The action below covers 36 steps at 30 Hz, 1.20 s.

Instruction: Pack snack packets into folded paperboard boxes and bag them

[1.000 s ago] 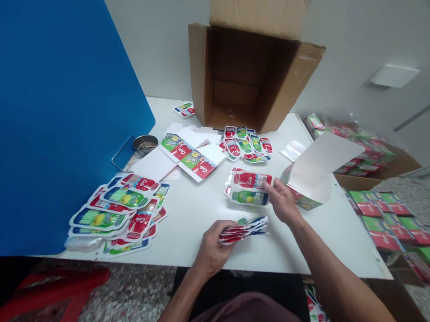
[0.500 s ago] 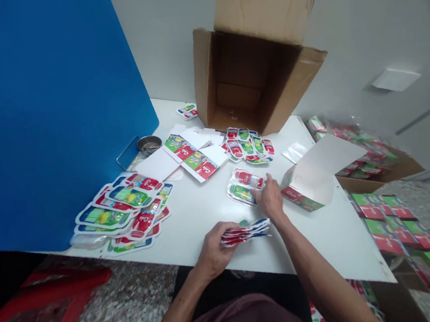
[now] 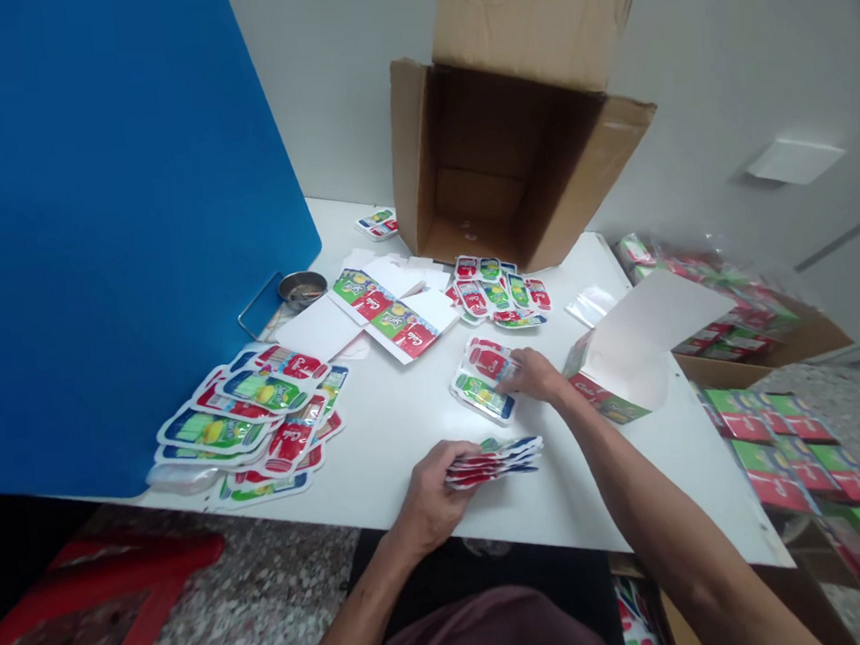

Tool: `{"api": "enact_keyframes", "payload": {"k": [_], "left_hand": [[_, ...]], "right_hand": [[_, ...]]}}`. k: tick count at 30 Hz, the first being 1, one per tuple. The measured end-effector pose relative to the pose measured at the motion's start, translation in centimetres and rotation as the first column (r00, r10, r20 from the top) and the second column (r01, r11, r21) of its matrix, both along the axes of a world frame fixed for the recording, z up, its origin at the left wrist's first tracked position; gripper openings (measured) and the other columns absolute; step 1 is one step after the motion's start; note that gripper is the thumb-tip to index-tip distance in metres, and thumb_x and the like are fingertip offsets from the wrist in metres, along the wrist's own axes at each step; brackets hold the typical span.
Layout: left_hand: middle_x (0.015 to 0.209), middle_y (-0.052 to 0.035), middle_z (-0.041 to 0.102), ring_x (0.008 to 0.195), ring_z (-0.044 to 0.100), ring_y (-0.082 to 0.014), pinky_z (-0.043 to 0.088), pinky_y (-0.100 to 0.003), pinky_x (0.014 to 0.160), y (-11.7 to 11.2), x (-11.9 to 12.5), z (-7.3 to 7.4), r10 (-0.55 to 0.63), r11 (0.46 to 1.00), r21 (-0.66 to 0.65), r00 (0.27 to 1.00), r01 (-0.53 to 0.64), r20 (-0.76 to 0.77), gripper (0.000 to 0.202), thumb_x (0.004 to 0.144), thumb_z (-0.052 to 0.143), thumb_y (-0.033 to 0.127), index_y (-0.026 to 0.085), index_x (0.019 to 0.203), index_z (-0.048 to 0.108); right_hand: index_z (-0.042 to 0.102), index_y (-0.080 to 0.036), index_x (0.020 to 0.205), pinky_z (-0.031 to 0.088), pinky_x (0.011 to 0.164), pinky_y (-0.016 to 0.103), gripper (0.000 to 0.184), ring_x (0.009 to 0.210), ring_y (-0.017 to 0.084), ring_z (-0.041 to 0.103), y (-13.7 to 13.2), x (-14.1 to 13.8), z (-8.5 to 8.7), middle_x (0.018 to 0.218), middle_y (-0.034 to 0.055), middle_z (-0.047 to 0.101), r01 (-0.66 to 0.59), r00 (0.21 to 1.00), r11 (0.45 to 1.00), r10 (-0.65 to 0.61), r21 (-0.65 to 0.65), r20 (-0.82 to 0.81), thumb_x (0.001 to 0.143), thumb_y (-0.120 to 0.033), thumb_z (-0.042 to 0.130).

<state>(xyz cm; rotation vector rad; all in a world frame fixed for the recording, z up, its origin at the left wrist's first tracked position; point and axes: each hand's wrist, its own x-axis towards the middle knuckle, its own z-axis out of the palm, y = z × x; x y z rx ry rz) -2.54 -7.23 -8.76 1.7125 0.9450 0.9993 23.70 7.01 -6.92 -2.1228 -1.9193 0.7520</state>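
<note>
My left hand point(image 3: 434, 493) is closed on a small stack of printed blister packs point(image 3: 496, 459) held just above the white table point(image 3: 409, 425) near its front edge. My right hand point(image 3: 532, 374) reaches forward, its fingers resting on a small pile of red and green packs point(image 3: 484, 378) in the middle of the table. A half-folded printed carton point(image 3: 629, 355) with a white flap up stands just right of that hand.
A fanned heap of packs point(image 3: 250, 424) lies at the left by a blue board point(image 3: 105, 220). Flat carton blanks point(image 3: 388, 311), more packs point(image 3: 503, 291) and a metal dish point(image 3: 302, 288) lie farther back. An open cardboard box point(image 3: 513, 155) lies on its side. Packed cartons point(image 3: 788, 452) fill the floor at right.
My right hand set the pack it held down onto the small pile and now rests on it, lower and a little left. The left hand has kept its stack still.
</note>
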Motion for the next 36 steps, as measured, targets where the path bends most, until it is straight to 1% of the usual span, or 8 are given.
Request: {"api": "enact_keyframes", "payload": {"k": [5, 10, 15, 20, 23, 26, 31, 36], "left_hand": [[0.112, -0.0087, 0.075, 0.104, 0.07, -0.0235, 0.054, -0.037, 0.094, 0.4, 0.1, -0.1, -0.004, 0.997, 0.076, 0.999, 0.007, -0.044, 0.021, 0.095, 0.069, 0.027, 0.023, 0.115, 0.069], [0.111, -0.0089, 0.076, 0.101, 0.069, -0.0261, 0.052, -0.041, 0.093, 1.0, 0.5, 0.3, -0.026, 0.964, 0.258, 0.99, 0.061, -0.136, 0.023, 0.094, 0.068, 0.024, 0.025, 0.117, 0.069], [0.125, -0.0118, 0.071, 0.117, 0.065, -0.0289, 0.051, -0.046, 0.103, 0.9, 1.4, 0.1, -0.007, 0.921, 0.386, 0.993, 0.054, -0.121, 0.03, 0.092, 0.067, 0.017, 0.025, 0.121, 0.069], [0.167, -0.0137, 0.034, 0.155, 0.029, -0.0383, 0.031, -0.059, 0.124, 1.5, 1.8, 0.1, 0.217, 0.897, 0.411, 0.972, -0.163, -0.089, 0.021, 0.089, 0.076, 0.025, 0.022, 0.109, 0.073], [0.147, -0.0133, 0.059, 0.141, 0.052, -0.0334, 0.032, -0.059, 0.124, 2.3, 1.6, 0.2, 0.144, 0.943, 0.315, 0.985, -0.108, -0.092, 0.017, 0.09, 0.076, 0.027, 0.023, 0.106, 0.074], [0.118, -0.0081, 0.072, 0.113, 0.069, -0.0245, 0.052, -0.046, 0.109, 2.6, 1.3, -0.4, 0.112, 0.973, 0.198, 0.993, -0.119, 0.044, 0.018, 0.092, 0.075, 0.029, 0.024, 0.11, 0.074], [0.117, -0.0069, 0.071, 0.114, 0.069, -0.024, 0.055, -0.041, 0.104, 1.8, 0.9, -2.2, 0.264, 0.95, 0.115, 0.944, -0.29, 0.197, 0.021, 0.089, 0.08, 0.027, 0.024, 0.109, 0.074], [0.123, -0.0077, 0.069, 0.118, 0.068, -0.0247, 0.055, -0.044, 0.106, 1.4, 1.1, -3.2, 0.318, 0.919, 0.165, 0.921, -0.358, 0.224, 0.027, 0.087, 0.081, 0.022, 0.025, 0.113, 0.073]], "right_hand": [[0.066, -0.022, 0.097, 0.048, 0.069, 0.026, 0.028, 0.079, 0.018, 0.064, -2.7, -0.3, 1.0, 0.087, -0.0025, 0.071, -0.068, 0.976, 0.996, 0.079, 0.06, -0.203, 0.078, -0.039, 0.075], [0.067, -0.021, 0.096, 0.047, 0.068, 0.028, 0.028, 0.074, 0.019, 0.06, -3.8, -0.3, 4.8, 0.083, -0.0022, 0.069, -0.177, 0.886, 0.975, 0.218, 0.137, -0.409, 0.077, -0.04, 0.075], [0.068, -0.025, 0.088, 0.039, 0.066, 0.028, 0.009, 0.07, 0.018, 0.056, -4.2, -1.2, 9.1, 0.075, -0.0007, 0.066, -0.478, 0.87, 0.867, 0.49, 0.142, -0.057, 0.08, -0.022, 0.07], [0.071, -0.026, 0.087, 0.033, 0.067, 0.029, 0.025, 0.076, 0.022, 0.059, -4.5, -4.3, 11.1, 0.076, 0.0022, 0.067, -0.675, 0.731, 0.738, 0.663, 0.028, 0.162, 0.072, -0.006, 0.07], [0.075, -0.026, 0.093, 0.035, 0.066, 0.028, 0.025, 0.077, 0.021, 0.06, -4.2, -5.6, 11.5, 0.08, 0.0017, 0.069, -0.719, 0.694, 0.693, 0.715, 0.042, 0.088, 0.073, -0.011, 0.074], [0.075, -0.025, 0.103, 0.042, 0.069, 0.027, 0.027, 0.078, 0.019, 0.062, -3.7, -4.9, 11.0, 0.086, 0.0005, 0.071, -0.682, 0.698, 0.723, 0.688, 0.106, -0.202, 0.077, -0.027, 0.08], [0.075, -0.021, 0.106, 0.052, 0.086, 0.034, 0.04, 0.093, 0.022, 0.068, -4.7, -1.7, 6.4, 0.1, 0.0041, 0.075, -0.482, 0.602, 0.875, 0.364, 0.04, -0.711, 0.083, -0.054, 0.076], [0.068, -0.021, 0.128, 0.051, 0.1, 0.044, 0.074, 0.111, 0.031, 0.068, -8.9, -2.1, 0.3, 0.12, 0.011, 0.073, -0.227, 0.336, 0.972, 0.136, 0.06, -0.932, 0.08, -0.078, 0.069]]}}
